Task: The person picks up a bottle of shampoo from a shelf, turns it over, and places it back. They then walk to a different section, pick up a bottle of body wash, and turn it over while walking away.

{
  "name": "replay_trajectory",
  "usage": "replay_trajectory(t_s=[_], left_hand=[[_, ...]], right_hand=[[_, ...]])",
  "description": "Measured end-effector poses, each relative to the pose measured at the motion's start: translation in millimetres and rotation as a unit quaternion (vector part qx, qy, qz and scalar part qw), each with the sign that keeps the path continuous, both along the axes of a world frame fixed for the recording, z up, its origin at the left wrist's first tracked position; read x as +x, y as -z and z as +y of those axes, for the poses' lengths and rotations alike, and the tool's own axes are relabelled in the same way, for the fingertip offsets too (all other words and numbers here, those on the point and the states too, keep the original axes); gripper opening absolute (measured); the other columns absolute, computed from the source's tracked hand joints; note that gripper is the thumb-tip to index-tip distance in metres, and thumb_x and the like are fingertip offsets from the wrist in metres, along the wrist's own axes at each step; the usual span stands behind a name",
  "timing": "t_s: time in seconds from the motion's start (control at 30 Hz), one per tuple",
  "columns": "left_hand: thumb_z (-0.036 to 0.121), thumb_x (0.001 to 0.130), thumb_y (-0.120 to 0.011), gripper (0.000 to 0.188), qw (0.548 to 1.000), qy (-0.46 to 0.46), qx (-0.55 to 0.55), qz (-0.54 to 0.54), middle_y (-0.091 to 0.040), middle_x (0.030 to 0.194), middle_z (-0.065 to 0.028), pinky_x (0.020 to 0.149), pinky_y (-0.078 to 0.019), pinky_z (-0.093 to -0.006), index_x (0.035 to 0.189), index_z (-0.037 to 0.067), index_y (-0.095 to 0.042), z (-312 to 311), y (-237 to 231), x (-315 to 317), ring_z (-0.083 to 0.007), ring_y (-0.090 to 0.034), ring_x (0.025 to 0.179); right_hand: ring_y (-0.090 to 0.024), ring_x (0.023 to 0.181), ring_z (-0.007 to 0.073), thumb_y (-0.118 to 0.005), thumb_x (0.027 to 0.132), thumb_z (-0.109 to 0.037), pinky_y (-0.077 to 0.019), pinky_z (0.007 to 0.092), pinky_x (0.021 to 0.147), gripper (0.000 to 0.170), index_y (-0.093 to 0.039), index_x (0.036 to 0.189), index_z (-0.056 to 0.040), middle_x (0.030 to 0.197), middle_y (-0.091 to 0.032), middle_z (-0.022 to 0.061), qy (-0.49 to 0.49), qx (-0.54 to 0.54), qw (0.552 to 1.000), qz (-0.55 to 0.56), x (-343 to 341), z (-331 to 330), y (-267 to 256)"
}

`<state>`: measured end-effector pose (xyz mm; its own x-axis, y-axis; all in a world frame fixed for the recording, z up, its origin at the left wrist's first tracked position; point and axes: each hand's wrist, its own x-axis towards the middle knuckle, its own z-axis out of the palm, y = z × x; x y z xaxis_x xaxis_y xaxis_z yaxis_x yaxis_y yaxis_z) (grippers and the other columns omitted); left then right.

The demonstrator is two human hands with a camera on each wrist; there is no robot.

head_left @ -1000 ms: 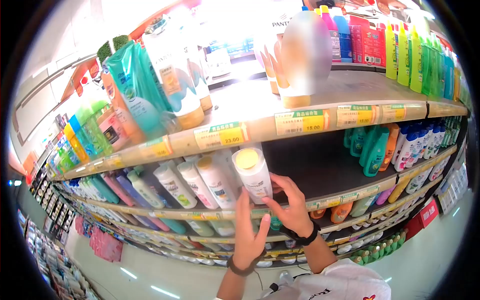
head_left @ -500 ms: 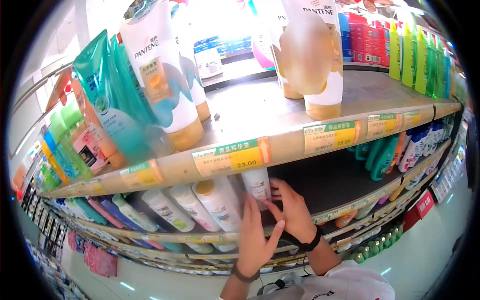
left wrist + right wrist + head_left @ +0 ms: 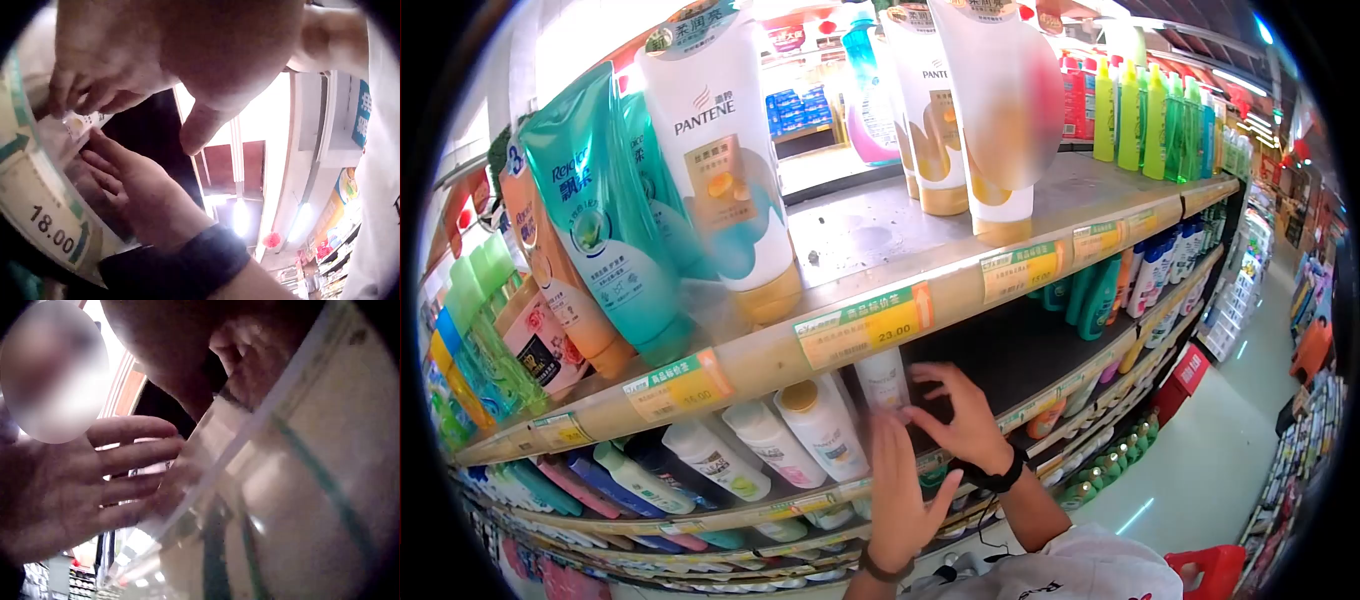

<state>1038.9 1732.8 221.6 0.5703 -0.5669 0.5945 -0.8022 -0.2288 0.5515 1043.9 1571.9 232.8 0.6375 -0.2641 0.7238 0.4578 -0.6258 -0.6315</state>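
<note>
White, the bottle (image 3: 882,378) stands on the shelf (image 3: 1040,362) below the top one, apparently being straightened; a gentle nudge, then letting go, seems called for. The left hand (image 3: 900,490) lies straight-fingered near its base, grasping nothing; the right hand (image 3: 960,415) bends beside it, whether pinching I cannot tell. Above, a white tube (image 3: 708,120) reads PANTENE, a teal tube (image 3: 605,215) Rejoice; one price tag (image 3: 865,332) shows 23.00, another label (image 3: 44,228) 18.00.

The place is a shop: long shelves (image 3: 840,228) carry many bottles (image 3: 830,440) in rows, price tags (image 3: 865,330) with numbers are fixed along the front, and an aisle (image 3: 1180,465) runs beside.
</note>
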Motion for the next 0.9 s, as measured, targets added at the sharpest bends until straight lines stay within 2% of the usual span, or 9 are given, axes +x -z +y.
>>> replay_trajectory(t_s=[0.17, 0.27, 0.4, 0.47, 0.57, 0.67, 0.77, 0.8, 0.9], left_hand=[[0.031, 0.09, -0.068, 0.08, 0.981, 0.171, 0.035, 0.082, -0.039, 0.15, -0.0262, 0.113, -0.0303, -0.0468, 0.151, -0.004, -0.028, 35, 11, -14, -0.0433, -0.036, 0.139], [0.03, 0.093, -0.065, 0.071, 0.951, 0.233, 0.079, 0.188, -0.053, 0.136, -0.0255, 0.106, -0.0402, -0.0441, 0.148, -0.002, -0.036, 51, 49, -25, -0.0413, -0.052, 0.124], [0.036, 0.096, -0.059, 0.065, 0.885, 0.294, 0.287, 0.22, -0.055, 0.137, -0.0221, 0.102, -0.0424, -0.0394, 0.146, 0.0, -0.04, 58, 157, -38, -0.0376, -0.054, 0.125], [0.039, 0.097, -0.056, 0.063, 0.825, 0.307, 0.418, 0.224, -0.056, 0.135, -0.0222, 0.101, -0.0437, -0.0389, 0.144, -0.001, -0.042, 72, 208, -56, -0.038, -0.055, 0.123], [-0.004, 0.097, -0.056, 0.063, 0.616, 0.417, 0.239, 0.624, -0.032, 0.157, -0.0065, 0.089, -0.0504, -0.0408, 0.153, 0.016, -0.035, 108, 321, -79, -0.028, -0.044, 0.136], [-0.012, 0.093, -0.056, 0.077, 0.482, 0.525, 0.337, 0.615, -0.022, 0.16, -0.0073, 0.078, -0.0503, -0.0443, 0.157, 0.018, -0.025, 111, 383, -87, -0.0294, -0.042, 0.138], [-0.014, 0.092, -0.056, 0.083, 0.534, 0.598, 0.413, 0.432, -0.02, 0.161, -0.0069, 0.069, -0.0474, -0.0444, 0.159, 0.019, -0.018, 92, 389, -84, -0.0289, -0.045, 0.135], [-0.009, 0.095, -0.056, 0.066, 0.53, 0.521, 0.405, 0.533, -0.041, 0.149, -0.0115, 0.065, -0.0458, -0.043, 0.153, 0.014, -0.033, 77, 336, -91, -0.0279, -0.055, 0.121], [0.006, 0.099, -0.057, 0.043, 0.673, 0.438, 0.596, -0.007, -0.058, 0.127, -0.0162, 0.067, -0.0455, -0.0422, 0.141, 0.007, -0.048, 13, 283, -118, -0.0303, -0.06, 0.106]], right_hand=[[-0.064, 0.086, 0.0179, -0.072, 0.084, -0.001, -0.052, 0.0272, 0.07, 0.019, -0.064, 0.102, -0.0002, 0.103, -0.067, 0.0135, 0.039, 0.053, 0.993, -0.099, -46, 9, 32], [-0.064, 0.08, 0.0158, -0.069, 0.087, -0.001, -0.0509, 0.0264, 0.068, 0.009, -0.065, 0.094, -0.0008, 0.094, -0.068, 0.0108, 0.033, 0.077, 0.997, 0.006, -84, 20, 77], [-0.065, 0.076, 0.0168, -0.067, 0.092, -0.013, -0.0517, 0.0283, 0.064, 0.01, -0.067, 0.1, -0.0069, 0.094, -0.068, 0.0051, -0.034, 0.092, 0.966, 0.241, -139, 32, 144], [-0.066, 0.074, 0.0183, -0.066, 0.092, -0.015, -0.0523, 0.0294, 0.063, 0.011, -0.068, 0.101, -0.0094, 0.094, -0.069, 0.0041, -0.033, 0.041, 0.955, 0.293, -170, 37, 169], [-0.066, 0.072, 0.0197, -0.065, 0.093, -0.018, -0.053, 0.0307, 0.062, 0.012, -0.068, 0.102, -0.0112, 0.093, -0.069, 0.0035, -0.007, 0.059, 0.939, 0.339, -211, 45, 181], [-0.066, 0.07, 0.0202, -0.065, 0.093, -0.019, -0.0531, 0.0313, 0.062, 0.013, -0.067, 0.103, -0.0112, 0.093, -0.069, 0.0041, 0.034, 0.097, 0.941, 0.322, -240, 45, 187], [-0.066, 0.07, 0.0206, -0.065, 0.093, -0.02, -0.053, 0.0323, 0.062, 0.014, -0.067, 0.104, -0.0111, 0.093, -0.069, 0.0047, 0.06, 0.097, 0.95, 0.291, -262, 37, 196], [-0.066, 0.07, 0.0208, -0.064, 0.094, -0.021, -0.053, 0.0327, 0.062, 0.014, -0.067, 0.104, -0.0111, 0.093, -0.069, 0.0049, 0.065, 0.089, 0.953, 0.283, -269, 32, 196], [-0.066, 0.076, 0.0241, -0.063, 0.095, -0.024, -0.0523, 0.0351, 0.067, 0.019, -0.066, 0.105, -0.009, 0.093, -0.07, 0.0072, 0.046, 0.102, 0.948, 0.298, -298, 15, 184]])
